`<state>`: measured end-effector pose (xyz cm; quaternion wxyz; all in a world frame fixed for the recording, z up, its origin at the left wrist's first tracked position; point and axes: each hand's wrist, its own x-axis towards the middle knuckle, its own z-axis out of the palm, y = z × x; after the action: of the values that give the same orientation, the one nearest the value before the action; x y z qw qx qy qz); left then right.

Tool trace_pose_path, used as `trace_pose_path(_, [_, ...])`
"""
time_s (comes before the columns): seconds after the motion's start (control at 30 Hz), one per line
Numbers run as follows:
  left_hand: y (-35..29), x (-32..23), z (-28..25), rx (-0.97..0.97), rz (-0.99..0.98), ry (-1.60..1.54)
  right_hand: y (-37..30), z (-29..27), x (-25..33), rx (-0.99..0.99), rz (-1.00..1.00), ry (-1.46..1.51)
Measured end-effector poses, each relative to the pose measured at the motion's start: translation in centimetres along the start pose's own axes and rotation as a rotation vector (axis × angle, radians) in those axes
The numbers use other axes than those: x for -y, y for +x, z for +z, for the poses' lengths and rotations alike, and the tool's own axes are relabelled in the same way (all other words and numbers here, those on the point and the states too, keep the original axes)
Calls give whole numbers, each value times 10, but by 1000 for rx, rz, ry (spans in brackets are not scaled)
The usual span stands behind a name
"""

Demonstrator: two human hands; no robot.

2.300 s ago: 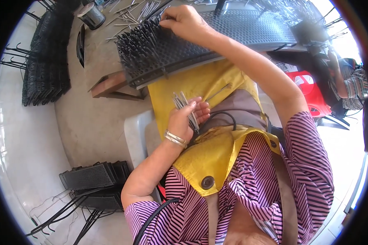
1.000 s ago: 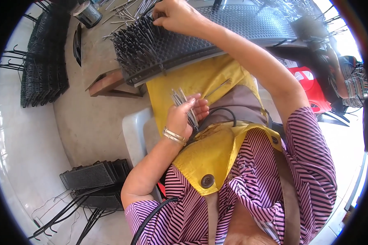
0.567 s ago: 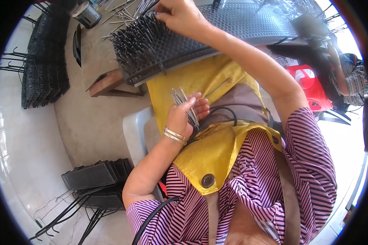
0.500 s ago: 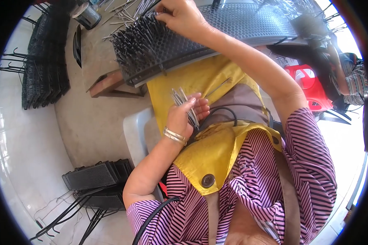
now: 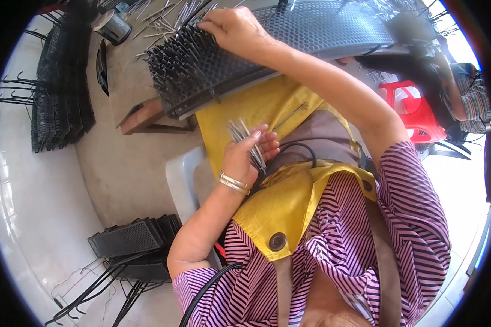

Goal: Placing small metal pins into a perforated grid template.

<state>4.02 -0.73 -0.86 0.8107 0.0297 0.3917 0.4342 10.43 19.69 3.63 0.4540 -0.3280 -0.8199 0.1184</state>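
My left hand (image 5: 244,158), wearing bracelets at the wrist, is closed around a bundle of thin grey metal rods (image 5: 238,131) above my lap. Its fingertips are partly curled, and the rods poke out past the thumb. My right hand (image 5: 235,30) reaches forward to a black perforated tray (image 5: 327,27), thumb and fingers pinched together at the upper edge of a dense cluster of dark rods (image 5: 180,62) standing in the tray's holes. Whatever lies between those fingertips is too small to make out. The tray's right part shows bare holes.
Loose metal rods (image 5: 166,19) lie scattered on the table behind the tray, near a metal can (image 5: 112,27). Black perforated racks with hooks stand at left (image 5: 65,92) and lower left (image 5: 128,240). A person (image 5: 466,101) sits at right by a red stool (image 5: 420,117).
My right hand has shifted slightly left and down over the cluster of rods. My left hand keeps its hold on the bundle, almost unmoved.
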Motion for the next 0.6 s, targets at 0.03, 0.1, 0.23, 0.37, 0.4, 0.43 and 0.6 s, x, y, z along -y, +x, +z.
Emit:
trace_pose_path(0.03, [0,0,0,12,3,-1,0,-2,-1,-12,-11,-83])
trace_pose_path(0.1, [-1,-1,1,24,5,-1,-2,-5,-3,-23,-22,-168])
trace_pose_path(0.23, [-1,-2,1,87,25,-11,0,-14,7,100,-20,-217])
trace_pose_path(0.37, [0,-2,2,163,39,-18,0,-15,6,246,-23,-221])
trace_pose_path(0.4, [1,-2,3,164,34,-13,0,-15,5,242,-18,-223])
trace_pose_path(0.43, [1,-1,2,185,43,-12,1,-16,8,289,-4,-244])
trace_pose_path(0.6, [0,-1,6,278,61,-13,-9,-27,8,360,-65,-203])
